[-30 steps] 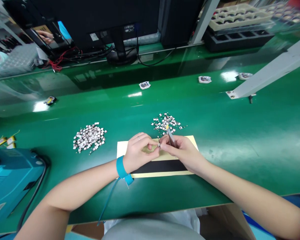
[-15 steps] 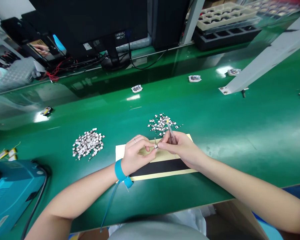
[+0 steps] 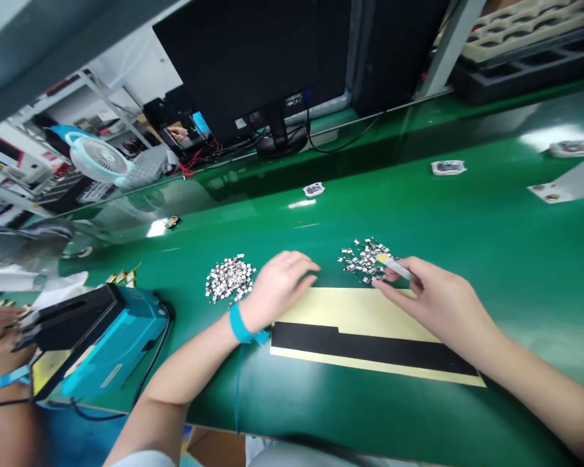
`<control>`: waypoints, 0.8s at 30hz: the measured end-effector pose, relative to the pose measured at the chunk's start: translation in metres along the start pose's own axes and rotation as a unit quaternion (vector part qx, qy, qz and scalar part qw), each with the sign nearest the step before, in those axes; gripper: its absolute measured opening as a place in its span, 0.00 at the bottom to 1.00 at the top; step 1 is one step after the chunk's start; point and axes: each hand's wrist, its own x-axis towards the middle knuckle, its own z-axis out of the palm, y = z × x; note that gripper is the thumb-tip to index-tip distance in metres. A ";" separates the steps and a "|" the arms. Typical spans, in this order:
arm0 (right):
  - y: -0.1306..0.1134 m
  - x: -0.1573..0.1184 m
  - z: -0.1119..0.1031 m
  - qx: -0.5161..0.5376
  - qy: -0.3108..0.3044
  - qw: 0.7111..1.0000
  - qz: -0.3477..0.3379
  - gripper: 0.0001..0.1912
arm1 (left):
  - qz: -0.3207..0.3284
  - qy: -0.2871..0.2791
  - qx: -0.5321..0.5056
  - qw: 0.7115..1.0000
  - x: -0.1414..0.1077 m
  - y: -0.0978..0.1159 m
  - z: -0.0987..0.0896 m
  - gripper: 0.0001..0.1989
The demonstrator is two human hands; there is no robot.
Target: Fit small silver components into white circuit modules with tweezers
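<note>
My right hand (image 3: 440, 295) holds a slim, pale flat tool (image 3: 400, 267) with a yellow end. Its thumb and fingertips reach the near edge of the right pile of small white-and-dark parts (image 3: 365, 261); whether they touch a part I cannot tell. My left hand (image 3: 285, 282) hovers by the upper left corner of the yellow sheet (image 3: 360, 305), its fingers loosely bent, thumb apart and nothing visible between them. A blue wrist strap (image 3: 241, 323) circles that wrist. Left of this hand lies a denser pile of similar parts (image 3: 230, 277). A black strip (image 3: 370, 344) lies along the sheet.
A teal machine (image 3: 109, 347) with a black cable stands at left, beside a co-worker's hand (image 3: 0, 337). Small white-framed devices (image 3: 314, 189) lie along the back of the green table (image 3: 214, 224). Behind are a monitor (image 3: 253, 65), a fan (image 3: 100, 155) and trays (image 3: 530, 29).
My hands have moved apart: the left toward the left pile, the right to the right pile. The small part held between them no longer shows. The view has turned left.
</note>
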 end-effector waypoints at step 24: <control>-0.024 -0.032 0.026 -0.071 -0.164 0.956 -0.233 0.07 | -0.089 0.024 -0.254 0.963 0.016 -0.007 -0.012 0.02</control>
